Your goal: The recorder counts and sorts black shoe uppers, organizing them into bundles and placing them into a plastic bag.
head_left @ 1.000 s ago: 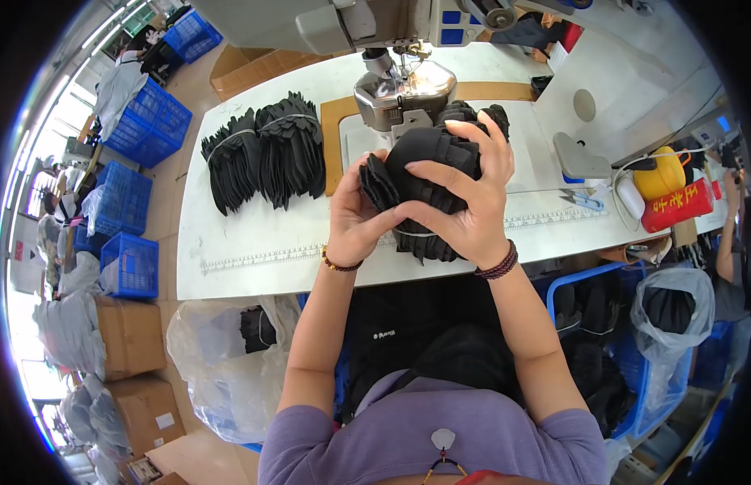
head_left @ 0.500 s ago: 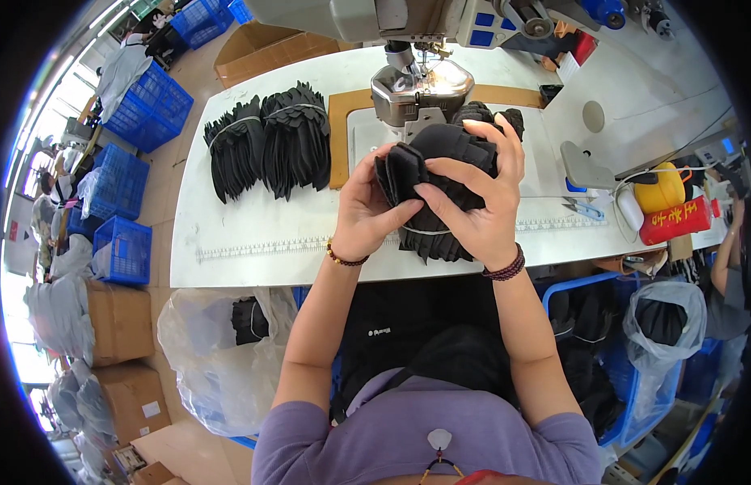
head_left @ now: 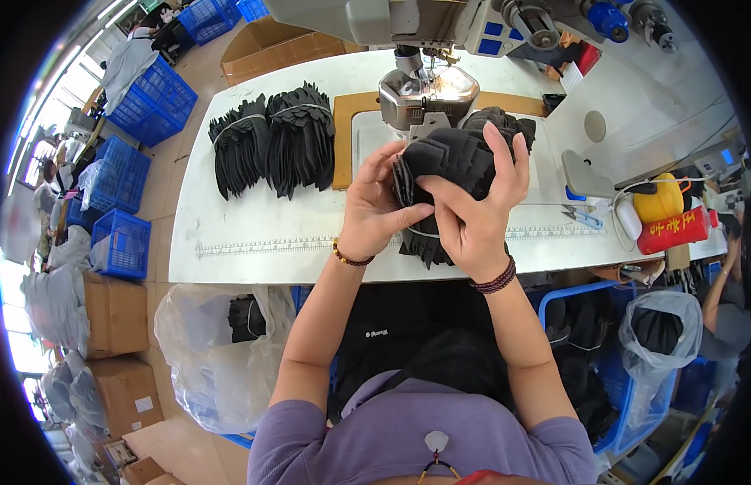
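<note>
Black fabric bundle (head_left: 456, 162), one, of many layered pieces, a pale band across its lower part; held above the table's near side, in front of the sewing machine. Left hand (head_left: 369, 206), closed on the bundle's left end, fingers curled behind the layers, thumb laid across the front. Right hand (head_left: 479, 214), forefinger reaching over the face of the bundle to its left edge, other fingers raised and spread; whether forefinger and thumb pinch a layer cannot be told. Beaded bracelet (head_left: 351, 256) on the left wrist; dark bracelet (head_left: 494, 276) on the right. Behind the bundle, further black pieces (head_left: 509, 125), beside the sewing machine (head_left: 428, 93) with its bright metal bed. White table (head_left: 254, 218), bearing a ruler strip (head_left: 266, 246) along its near edge. To the left, two banded black bundles (head_left: 270, 145), side by side, well apart from the hands. To the right, blue-handled snips (head_left: 586, 217), a yellow container (head_left: 660, 200) and a red container (head_left: 675, 231). Below table level, a clear plastic bag (head_left: 218, 364) at left and a blue basket (head_left: 628, 396) at right.
</note>
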Demonstrator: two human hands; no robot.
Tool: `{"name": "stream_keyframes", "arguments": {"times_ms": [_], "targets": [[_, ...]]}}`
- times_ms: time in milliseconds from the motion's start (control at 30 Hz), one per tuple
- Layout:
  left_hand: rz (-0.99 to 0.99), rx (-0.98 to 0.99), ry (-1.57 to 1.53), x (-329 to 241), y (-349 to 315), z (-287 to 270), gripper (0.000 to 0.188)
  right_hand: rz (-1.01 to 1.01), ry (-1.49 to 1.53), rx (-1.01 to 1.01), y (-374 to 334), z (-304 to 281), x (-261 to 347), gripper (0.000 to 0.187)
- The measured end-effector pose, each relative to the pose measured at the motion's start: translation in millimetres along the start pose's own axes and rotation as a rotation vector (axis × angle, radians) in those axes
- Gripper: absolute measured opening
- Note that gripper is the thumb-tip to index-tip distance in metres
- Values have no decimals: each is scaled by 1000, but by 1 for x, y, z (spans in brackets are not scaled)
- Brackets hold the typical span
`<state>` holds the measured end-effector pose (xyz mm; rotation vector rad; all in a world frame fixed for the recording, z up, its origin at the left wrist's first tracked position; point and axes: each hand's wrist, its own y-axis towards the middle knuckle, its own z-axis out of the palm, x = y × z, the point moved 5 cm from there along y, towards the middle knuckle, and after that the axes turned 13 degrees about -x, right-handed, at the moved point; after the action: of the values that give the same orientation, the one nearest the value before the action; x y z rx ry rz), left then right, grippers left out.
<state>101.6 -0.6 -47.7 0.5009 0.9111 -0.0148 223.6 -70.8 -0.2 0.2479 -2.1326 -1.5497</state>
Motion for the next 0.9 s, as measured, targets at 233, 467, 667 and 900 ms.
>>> {"name": "stream_keyframes", "arguments": {"times_ms": [233, 467, 667, 900], "targets": [[-33, 30, -114, 2, -3, 0, 66, 103, 172, 1, 5, 0, -8, 13], [-27, 35, -102, 2, -6, 2, 60, 112, 214, -37, 6, -3, -9, 17], [-56, -1, -91, 5, -6, 1, 61, 121, 224, -55, 6, -2, -7, 15], [-70, 30, -108, 5, -5, 2, 87, 148, 224, -61, 6, -2, -7, 15]]}}
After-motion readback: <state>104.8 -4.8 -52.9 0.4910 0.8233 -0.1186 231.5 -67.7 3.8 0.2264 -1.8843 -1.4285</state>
